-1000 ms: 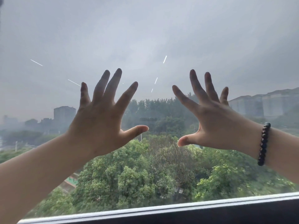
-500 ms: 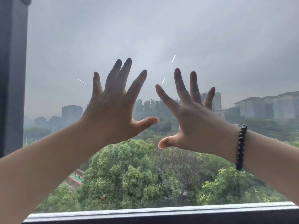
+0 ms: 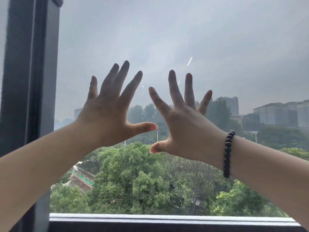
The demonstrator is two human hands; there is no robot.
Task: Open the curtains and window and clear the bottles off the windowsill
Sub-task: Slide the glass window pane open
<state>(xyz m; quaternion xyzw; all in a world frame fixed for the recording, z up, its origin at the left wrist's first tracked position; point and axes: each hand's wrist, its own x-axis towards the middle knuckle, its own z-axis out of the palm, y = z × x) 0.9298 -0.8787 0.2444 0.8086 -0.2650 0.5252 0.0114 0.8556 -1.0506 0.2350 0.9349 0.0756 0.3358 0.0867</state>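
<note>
A large window pane (image 3: 217, 47) fills the view. My left hand (image 3: 107, 114) and my right hand (image 3: 182, 124) are both raised flat toward the glass with fingers spread, side by side near the middle, holding nothing. Whether the palms touch the glass I cannot tell. A dark beaded bracelet (image 3: 228, 153) circles my right wrist. The dark vertical window frame (image 3: 31, 81) stands at the left edge, and the pale lower frame rail (image 3: 167, 219) runs along the bottom. No bottles, windowsill or curtains are in view.
Beyond the glass lie green treetops (image 3: 142, 181), grey buildings (image 3: 284, 113) at the right and an overcast sky. A strip of mesh-like screen (image 3: 2, 47) shows left of the dark frame.
The dark vertical frame has come further into view at the left, and the outside scene has shifted right. Both hands have drawn closer together, still spread.
</note>
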